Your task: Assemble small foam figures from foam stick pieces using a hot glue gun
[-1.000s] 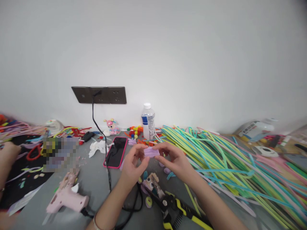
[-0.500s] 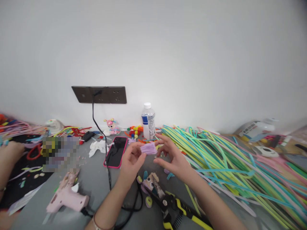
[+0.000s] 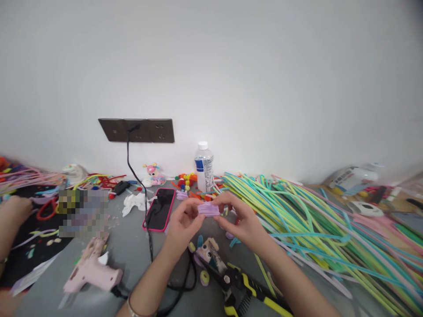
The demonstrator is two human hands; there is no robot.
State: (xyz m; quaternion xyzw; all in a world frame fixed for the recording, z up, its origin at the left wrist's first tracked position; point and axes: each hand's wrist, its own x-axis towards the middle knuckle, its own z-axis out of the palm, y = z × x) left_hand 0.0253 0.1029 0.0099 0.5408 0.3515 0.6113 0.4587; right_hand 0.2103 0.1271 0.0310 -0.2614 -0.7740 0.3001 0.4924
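Note:
A small lilac piece of pipe cleaners (image 3: 209,209), laid side by side in a flat block, is held up above the table. My left hand (image 3: 183,222) pinches its left end between thumb and fingers. At the right end, my right hand (image 3: 238,215) closes thumb and fingers on it too. Below the hands lie pliers-like cutters (image 3: 231,281) with black and yellow handles. A small figure with googly eyes (image 3: 206,253) rests by their jaws, and a lilac and green coil (image 3: 205,278) sits nearby.
A pink glue gun (image 3: 92,275) lies at left, its cord running across the table. Behind are a pink-cased phone (image 3: 160,209), crumpled tissue (image 3: 135,203) and a bottle (image 3: 204,169). Many pastel pipe cleaners (image 3: 297,220) spread at right. Another person's hand (image 3: 16,210) is at far left.
My right hand has moved in and closed on the right end of the lilac piece, where its fingers were spread before. The piece has shifted slightly right.

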